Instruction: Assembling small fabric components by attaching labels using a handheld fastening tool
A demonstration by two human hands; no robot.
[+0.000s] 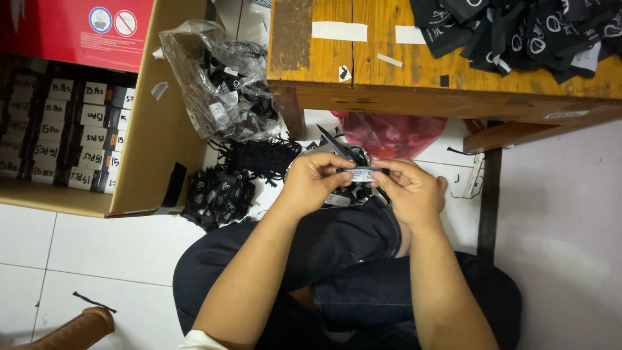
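Head view looks straight down on a person seated cross-legged in dark blue denim trousers (pixel 350 259) on a white tiled floor (pixel 110 246). Both hands meet just above the knees, near the centre of the picture. The left hand (pixel 315 180) pinches the left end of a small flat black-and-white tag (pixel 361 173) between thumb and fingers, and the right hand (pixel 409 189) grips its right end, fingers curled in tight, so the tag is stretched level between them. A thin black cord seems to trail from the tag under the right hand, though it is too small to be sure.

Directly beneath the hands, at about 6 o'clock from the tag, more loose black tags lie on the lap. At 9 o'clock from the hands sits a low heap of black tags with white marks (pixel 217 198), and just above it, toward 11 o'clock, a tangle of black string (pixel 256 157). A crumpled clear plastic bag of black tags (pixel 217 84) stands further out at 11 o'clock. An open brown cardboard box packed with rows of black bundles bearing white labels (pixel 71 123) fills the 9 to 10 o'clock side. At 12 o'clock a red plastic bag (pixel 392 133) lies under a worn wooden table (pixel 389 71), whose top carries a pile of black tags (pixel 525 29) at 1 o'clock.
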